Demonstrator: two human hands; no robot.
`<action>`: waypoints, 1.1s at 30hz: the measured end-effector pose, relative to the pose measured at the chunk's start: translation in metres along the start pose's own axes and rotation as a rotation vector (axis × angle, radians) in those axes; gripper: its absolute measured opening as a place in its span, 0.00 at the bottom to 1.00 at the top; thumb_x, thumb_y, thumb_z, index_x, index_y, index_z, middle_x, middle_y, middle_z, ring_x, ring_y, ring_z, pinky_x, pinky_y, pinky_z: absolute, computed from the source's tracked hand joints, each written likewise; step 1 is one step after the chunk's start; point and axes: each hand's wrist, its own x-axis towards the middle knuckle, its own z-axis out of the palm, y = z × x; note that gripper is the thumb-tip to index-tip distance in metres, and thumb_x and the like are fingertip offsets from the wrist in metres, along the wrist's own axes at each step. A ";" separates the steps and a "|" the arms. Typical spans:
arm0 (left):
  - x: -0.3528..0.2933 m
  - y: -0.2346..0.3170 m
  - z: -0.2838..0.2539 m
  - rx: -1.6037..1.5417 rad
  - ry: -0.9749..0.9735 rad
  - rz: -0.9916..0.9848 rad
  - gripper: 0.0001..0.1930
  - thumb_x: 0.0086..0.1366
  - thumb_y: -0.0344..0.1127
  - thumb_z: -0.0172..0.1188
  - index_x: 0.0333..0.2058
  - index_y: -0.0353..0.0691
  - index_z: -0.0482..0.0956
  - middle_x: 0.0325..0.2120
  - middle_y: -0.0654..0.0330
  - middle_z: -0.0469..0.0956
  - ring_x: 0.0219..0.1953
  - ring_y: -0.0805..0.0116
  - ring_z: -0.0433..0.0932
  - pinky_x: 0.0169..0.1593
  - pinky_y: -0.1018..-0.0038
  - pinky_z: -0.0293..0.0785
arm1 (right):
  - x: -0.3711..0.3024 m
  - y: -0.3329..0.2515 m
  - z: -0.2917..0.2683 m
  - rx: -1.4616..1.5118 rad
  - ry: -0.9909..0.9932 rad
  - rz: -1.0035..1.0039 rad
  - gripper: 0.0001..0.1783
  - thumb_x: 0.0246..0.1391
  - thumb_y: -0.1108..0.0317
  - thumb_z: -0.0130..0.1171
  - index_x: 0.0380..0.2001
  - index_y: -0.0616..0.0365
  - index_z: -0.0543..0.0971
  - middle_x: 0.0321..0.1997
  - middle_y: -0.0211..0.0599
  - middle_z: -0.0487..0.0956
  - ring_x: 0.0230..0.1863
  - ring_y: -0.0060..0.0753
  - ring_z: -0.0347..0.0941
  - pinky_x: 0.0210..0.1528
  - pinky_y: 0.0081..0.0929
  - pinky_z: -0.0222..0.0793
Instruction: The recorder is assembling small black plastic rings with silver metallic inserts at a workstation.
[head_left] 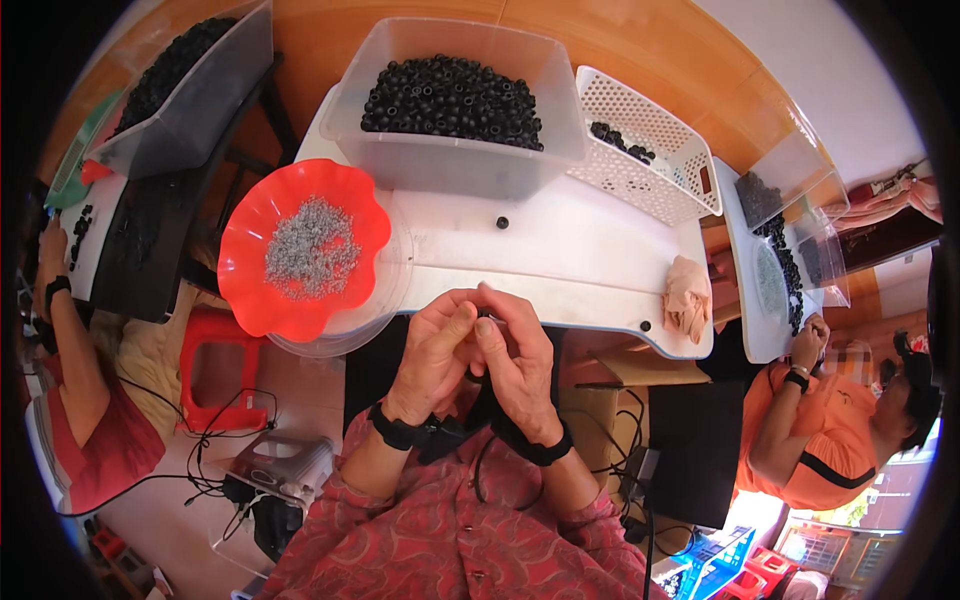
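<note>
White tabletop (590,235), translucent plastic tub (450,170) of hollow black pieces (455,100) behind
Scalloped red bowl (243,240) of silvery bits (310,248) at left; left hand (432,350) and right hand (520,362) meet in front, fingers curled, grip's contents unclear.

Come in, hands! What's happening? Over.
Left hand, right hand: close together. Anything held: too hidden to tell. Ahead: loose black piece on white table.

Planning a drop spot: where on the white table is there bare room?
Mostly the middle, between the red dish on the left, the clear bin behind and the tan cloth on the right; one loose black part sits there. Another black part lies left of the cloth. Crowded: the back, with bin and white basket.
</note>
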 end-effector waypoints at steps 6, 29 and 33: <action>0.024 -0.002 -0.005 0.229 0.018 0.015 0.17 0.68 0.42 0.59 0.43 0.33 0.73 0.26 0.60 0.77 0.19 0.78 0.73 0.19 0.83 0.71 | 0.015 0.009 -0.012 0.051 0.068 -0.028 0.12 0.57 0.72 0.61 0.45 0.60 0.79 0.47 0.39 0.77 0.36 0.24 0.76 0.39 0.21 0.72; 0.046 -0.009 -0.020 0.916 0.216 0.378 0.09 0.66 0.31 0.59 0.42 0.34 0.75 0.25 0.58 0.80 0.22 0.77 0.78 0.23 0.80 0.76 | 0.229 0.010 -0.158 0.684 0.754 0.089 0.12 0.64 0.72 0.51 0.47 0.68 0.69 0.35 0.45 0.78 0.34 0.33 0.78 0.31 0.22 0.76; 0.044 -0.008 -0.023 0.904 0.220 0.393 0.09 0.66 0.31 0.59 0.41 0.33 0.75 0.24 0.59 0.79 0.22 0.77 0.78 0.23 0.80 0.76 | 0.211 0.003 -0.138 0.486 0.630 0.136 0.11 0.62 0.73 0.51 0.44 0.71 0.73 0.37 0.45 0.80 0.31 0.28 0.77 0.29 0.18 0.73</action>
